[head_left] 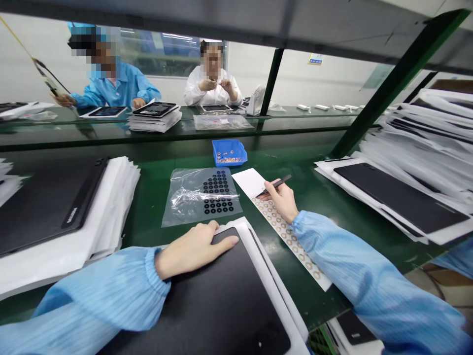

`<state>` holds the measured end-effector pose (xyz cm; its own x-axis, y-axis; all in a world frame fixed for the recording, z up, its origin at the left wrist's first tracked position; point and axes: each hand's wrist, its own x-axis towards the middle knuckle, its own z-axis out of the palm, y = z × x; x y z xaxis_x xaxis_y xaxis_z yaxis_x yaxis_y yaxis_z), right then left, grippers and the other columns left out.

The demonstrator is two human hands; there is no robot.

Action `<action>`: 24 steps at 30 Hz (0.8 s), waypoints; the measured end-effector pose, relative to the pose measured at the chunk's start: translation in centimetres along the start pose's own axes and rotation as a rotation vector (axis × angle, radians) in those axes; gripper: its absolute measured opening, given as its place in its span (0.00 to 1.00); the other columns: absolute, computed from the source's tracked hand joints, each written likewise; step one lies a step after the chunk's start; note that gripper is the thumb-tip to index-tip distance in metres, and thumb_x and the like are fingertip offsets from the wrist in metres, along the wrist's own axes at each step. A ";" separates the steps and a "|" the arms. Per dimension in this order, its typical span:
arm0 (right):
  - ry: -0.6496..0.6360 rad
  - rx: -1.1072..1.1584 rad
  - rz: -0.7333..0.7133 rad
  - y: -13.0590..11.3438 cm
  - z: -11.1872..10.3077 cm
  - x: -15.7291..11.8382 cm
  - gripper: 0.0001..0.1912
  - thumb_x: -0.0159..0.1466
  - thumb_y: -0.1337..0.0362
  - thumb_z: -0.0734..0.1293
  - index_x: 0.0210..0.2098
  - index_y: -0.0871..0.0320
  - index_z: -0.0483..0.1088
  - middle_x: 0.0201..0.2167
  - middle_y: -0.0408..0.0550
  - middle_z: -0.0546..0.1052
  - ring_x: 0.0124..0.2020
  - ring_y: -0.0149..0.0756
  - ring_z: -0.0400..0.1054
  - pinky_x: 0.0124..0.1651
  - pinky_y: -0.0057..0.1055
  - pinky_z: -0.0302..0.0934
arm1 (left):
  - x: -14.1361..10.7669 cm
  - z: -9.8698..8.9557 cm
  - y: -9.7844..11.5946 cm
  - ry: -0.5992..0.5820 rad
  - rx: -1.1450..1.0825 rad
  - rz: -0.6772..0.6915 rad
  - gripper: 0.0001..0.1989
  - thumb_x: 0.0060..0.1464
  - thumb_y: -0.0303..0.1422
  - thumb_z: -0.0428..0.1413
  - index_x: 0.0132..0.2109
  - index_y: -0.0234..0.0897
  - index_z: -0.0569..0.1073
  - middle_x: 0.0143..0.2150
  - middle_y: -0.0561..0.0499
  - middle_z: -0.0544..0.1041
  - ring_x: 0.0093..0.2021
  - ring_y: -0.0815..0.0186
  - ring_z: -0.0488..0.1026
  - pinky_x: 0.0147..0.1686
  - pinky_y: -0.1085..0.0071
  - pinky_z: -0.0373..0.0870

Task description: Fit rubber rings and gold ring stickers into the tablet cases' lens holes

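Observation:
A black tablet (pixel 221 301) lies on white foam sheets in front of me. My left hand (pixel 195 249) grips its far edge, the thumb stretched over the black surface and the other fingers partly hidden beyond the edge. Pinched in my right hand (pixel 283 199) is a pair of dark tweezers (pixel 283 180), tip pointing down and left. The tip is at a white strip (pixel 321 281) with rows of tan ring stickers (pixel 294 238), near the border of its bare part. My right hand covers some of the rings.
Beyond the tablet lie a clear bag (pixel 181 209) with black rings (pixel 218 192) and a blue tray (pixel 240 160) of small parts. Tablets with foam sheets stand left (pixel 48 207) and right (pixel 399 197). A green post (pixel 399 84) supports the overhead shelf (pixel 236 29). Two people work opposite.

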<state>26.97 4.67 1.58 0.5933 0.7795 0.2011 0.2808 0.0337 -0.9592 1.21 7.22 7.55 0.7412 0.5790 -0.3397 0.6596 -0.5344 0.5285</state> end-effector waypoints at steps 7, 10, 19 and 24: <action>0.019 -0.015 0.014 0.2 0.1 0.1 0.19 0.56 0.48 0.70 0.26 0.55 0.63 0.18 0.43 0.75 0.22 0.40 0.75 0.29 0.34 0.73 | -0.1 0.6 0.3 -0.049 0.096 0.036 0.28 0.59 0.56 0.37 0.35 0.37 0.67 0.37 0.43 0.75 0.41 0.52 0.74 0.40 0.61 0.67; 0.019 -0.029 0.027 0.1 0.2 0.1 0.17 0.56 0.51 0.71 0.25 0.54 0.63 0.17 0.43 0.75 0.21 0.40 0.75 0.29 0.34 0.73 | -0.4 1.2 0.2 0.028 0.113 0.020 0.26 0.61 0.54 0.38 0.41 0.36 0.65 0.43 0.40 0.74 0.46 0.50 0.73 0.45 0.58 0.66; 0.018 0.008 0.100 0.0 0.3 0.0 0.12 0.58 0.61 0.72 0.23 0.56 0.66 0.16 0.43 0.74 0.20 0.36 0.73 0.28 0.29 0.72 | -0.3 0.6 -0.1 0.007 0.123 0.012 0.23 0.62 0.52 0.37 0.43 0.37 0.61 0.41 0.43 0.72 0.42 0.53 0.73 0.39 0.62 0.68; -0.038 0.117 0.197 -1.3 0.6 0.4 0.15 0.64 0.62 0.68 0.22 0.59 0.66 0.17 0.46 0.74 0.18 0.30 0.71 0.26 0.24 0.70 | -0.2 1.1 -0.2 0.117 0.376 0.027 0.23 0.64 0.50 0.38 0.43 0.34 0.65 0.41 0.42 0.71 0.43 0.52 0.70 0.42 0.59 0.67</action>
<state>26.44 5.31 2.81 0.5985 0.8011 0.0023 0.0717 -0.0507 -0.9961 1.11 6.52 6.65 0.7541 0.6163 -0.2268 0.6556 -0.7263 0.2064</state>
